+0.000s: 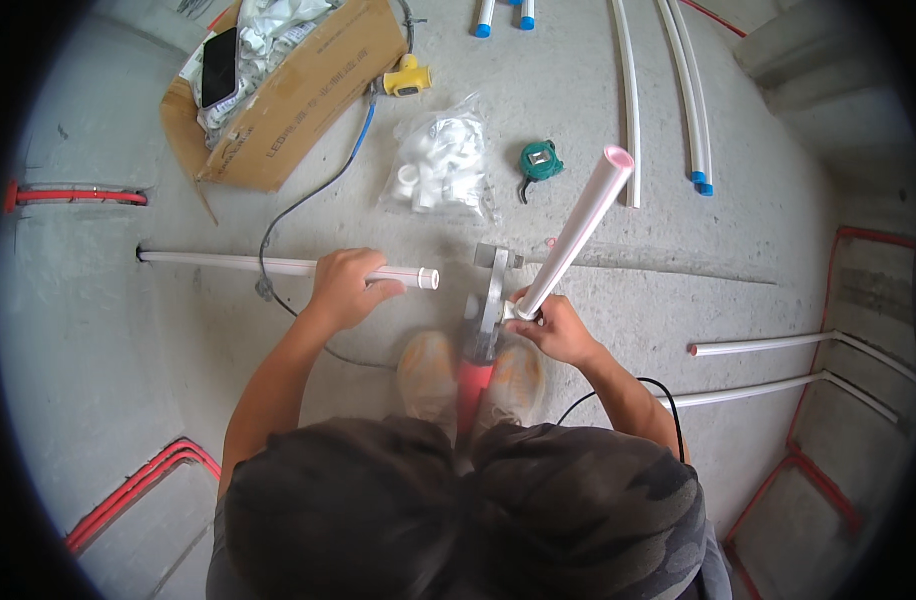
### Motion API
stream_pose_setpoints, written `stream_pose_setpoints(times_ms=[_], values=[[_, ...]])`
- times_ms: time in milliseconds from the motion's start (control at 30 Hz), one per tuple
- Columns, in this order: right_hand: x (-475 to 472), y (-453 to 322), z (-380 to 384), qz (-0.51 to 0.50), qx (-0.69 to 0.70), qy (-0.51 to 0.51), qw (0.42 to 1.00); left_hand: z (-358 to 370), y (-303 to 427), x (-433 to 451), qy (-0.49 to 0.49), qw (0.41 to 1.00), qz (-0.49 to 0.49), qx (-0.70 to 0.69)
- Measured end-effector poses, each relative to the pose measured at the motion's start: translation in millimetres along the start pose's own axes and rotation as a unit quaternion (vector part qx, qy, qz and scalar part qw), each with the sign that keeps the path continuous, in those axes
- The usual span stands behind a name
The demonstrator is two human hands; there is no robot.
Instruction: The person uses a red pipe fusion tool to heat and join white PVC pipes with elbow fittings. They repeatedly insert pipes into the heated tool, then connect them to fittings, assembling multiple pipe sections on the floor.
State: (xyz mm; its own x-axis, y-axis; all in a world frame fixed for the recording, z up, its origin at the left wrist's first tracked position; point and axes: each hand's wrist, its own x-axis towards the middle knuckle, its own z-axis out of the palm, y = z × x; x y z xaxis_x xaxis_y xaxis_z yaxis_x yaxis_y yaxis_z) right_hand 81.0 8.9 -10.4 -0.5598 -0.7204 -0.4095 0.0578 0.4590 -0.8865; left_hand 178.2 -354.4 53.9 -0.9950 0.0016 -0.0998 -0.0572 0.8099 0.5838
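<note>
A white plastic pipe (278,265) with a red line runs out of the wall at the left, and my left hand (350,287) grips it near its free end. A pipe fusion welding tool (494,289) with a red handle stands between my legs, its heating plate upright. My right hand (551,328) holds a white pipe fitting (524,310) close against the plate's right side; whether it sits on the heating socket is hard to tell. From this fitting a short wide white pipe (575,229) slants up to the right. The left pipe's end is apart from the plate.
Beyond my hands lie a clear bag of white fittings (440,161), a green tape measure (541,160) and a cardboard box (308,94) bearing a phone (220,67). A cable with a yellow connector (407,77) crosses the left pipe. Long white pipes (630,97) lie at the upper right.
</note>
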Motion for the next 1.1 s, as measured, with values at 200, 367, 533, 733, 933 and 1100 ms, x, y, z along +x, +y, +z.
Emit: stream_pose_setpoints(times_ms=[200, 367, 533, 733, 933, 1100], values=[[-0.1, 9.5, 2.7, 0.018, 0.088, 0.004, 0.996, -13.7, 5.5, -4.4, 0.028, 0.998, 0.029, -0.042], [-18.0, 31.9, 4.4, -0.090, -0.010, 0.048, 0.995, -4.7, -2.0, 8.3, 0.056, 0.997, 0.049, -0.027], [-68.1, 6.5, -62.7, 0.036, 0.064, 0.247, 0.966, -5.9, -2.4, 9.9, 0.062, 0.998, 0.023, -0.013], [-10.4, -98.4, -14.0, -0.019, 0.109, 0.178, 0.978, -25.4, 1.6, 13.5, 0.097, 0.995, 0.030, -0.023], [49.1, -151.7, 5.2, 0.003, 0.078, 0.074, 0.994, -38.2, 7.9, 3.8, 0.129, 0.990, 0.055, -0.032], [42.8, -149.6, 8.2, -0.147, -0.140, 0.011, 0.979, -47.3, 11.7, -6.9, 0.123, 0.991, 0.037, -0.028]])
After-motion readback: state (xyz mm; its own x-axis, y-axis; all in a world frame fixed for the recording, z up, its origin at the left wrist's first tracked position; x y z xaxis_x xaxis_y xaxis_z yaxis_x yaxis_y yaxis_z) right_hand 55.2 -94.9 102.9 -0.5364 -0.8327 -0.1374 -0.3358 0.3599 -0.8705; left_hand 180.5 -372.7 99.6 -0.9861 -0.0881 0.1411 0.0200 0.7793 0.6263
